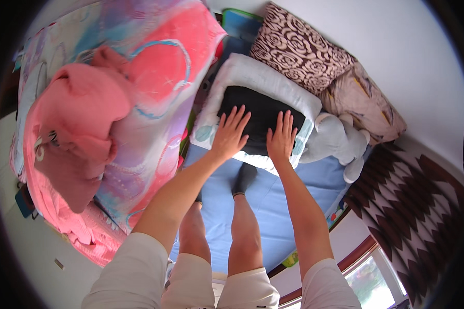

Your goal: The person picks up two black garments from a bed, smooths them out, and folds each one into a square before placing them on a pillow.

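A blue sheet (273,206) covers the bed, with a bright pink-and-purple quilt (154,103) heaped to the left. A white pillow (263,77) lies ahead, a black cloth (260,110) folded on it. Left hand (229,135) and right hand (282,136) press flat on the cloth, fingers spread. A grey plush toy (337,141) lies just beside the pillow.

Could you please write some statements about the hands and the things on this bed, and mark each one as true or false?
1. Both hands lie flat on the black folded cloth. True: left hand, right hand.
2. The black cloth rests on a white pillow. True.
3. The right hand holds the grey plush toy. False: the toy lies beside it, untouched.
4. The sheet is red. False: blue.
5. A pink garment lies left of the hands. True.
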A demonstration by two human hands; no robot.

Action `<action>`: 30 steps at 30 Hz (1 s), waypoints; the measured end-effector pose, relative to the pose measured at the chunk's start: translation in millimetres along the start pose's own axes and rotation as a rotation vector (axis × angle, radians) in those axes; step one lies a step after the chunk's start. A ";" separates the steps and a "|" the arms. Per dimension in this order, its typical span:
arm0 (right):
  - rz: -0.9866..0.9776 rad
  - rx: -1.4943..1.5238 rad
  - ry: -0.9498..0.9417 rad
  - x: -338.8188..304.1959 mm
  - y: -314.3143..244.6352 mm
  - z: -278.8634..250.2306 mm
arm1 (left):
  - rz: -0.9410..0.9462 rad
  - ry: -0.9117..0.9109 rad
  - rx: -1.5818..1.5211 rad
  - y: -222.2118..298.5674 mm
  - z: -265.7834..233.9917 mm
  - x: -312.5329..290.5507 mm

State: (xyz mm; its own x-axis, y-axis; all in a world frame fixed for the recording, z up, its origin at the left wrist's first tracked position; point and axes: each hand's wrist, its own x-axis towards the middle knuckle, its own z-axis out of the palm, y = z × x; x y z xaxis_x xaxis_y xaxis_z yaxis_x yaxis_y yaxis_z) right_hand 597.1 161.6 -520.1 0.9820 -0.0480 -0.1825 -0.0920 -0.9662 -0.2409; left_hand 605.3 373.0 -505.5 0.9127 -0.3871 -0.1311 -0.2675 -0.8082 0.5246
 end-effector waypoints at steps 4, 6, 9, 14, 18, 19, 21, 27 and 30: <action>0.047 0.066 -0.058 -47.0 -7.9 -30.7 | -0.181 -0.047 0.010 16.1 -25.9 -68.8; 0.090 0.077 -0.132 -84.3 -11.2 -38.8 | -0.288 -0.095 0.026 13.9 -35.8 -123.3; 0.168 0.118 -0.287 -140.9 -24.6 -53.4 | -0.496 -0.181 0.058 4.7 -62.3 -226.8; -0.002 0.097 -0.286 -198.4 -21.9 -107.7 | -0.672 -0.153 0.057 31.8 -145.2 -334.2; -0.234 0.145 -0.495 -205.2 -37.1 -150.9 | -1.196 -0.229 -0.443 74.0 -220.2 -381.0; -0.256 0.178 -0.593 -206.7 -53.4 -167.8 | -1.313 -0.242 -0.545 86.0 -229.4 -397.9; -0.398 0.199 -0.560 -212.1 -79.7 -189.1 | -1.431 -0.191 -0.656 101.2 -248.5 -431.9; -0.440 0.290 -0.491 -170.0 -102.5 -211.8 | -1.243 0.481 -0.983 138.1 -259.9 -496.0; 0.388 0.616 -0.908 -181.5 -135.8 -238.7 | -1.323 0.443 -1.030 161.4 -277.0 -535.5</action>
State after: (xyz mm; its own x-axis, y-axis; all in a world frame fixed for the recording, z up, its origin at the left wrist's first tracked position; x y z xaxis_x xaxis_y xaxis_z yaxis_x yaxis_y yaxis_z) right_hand 470.6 241.0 -226.8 0.4138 0.1270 -0.9015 -0.6700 -0.6279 -0.3960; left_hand 159.0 572.8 -117.6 0.3893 0.5334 -0.7509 0.8002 0.2079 0.5626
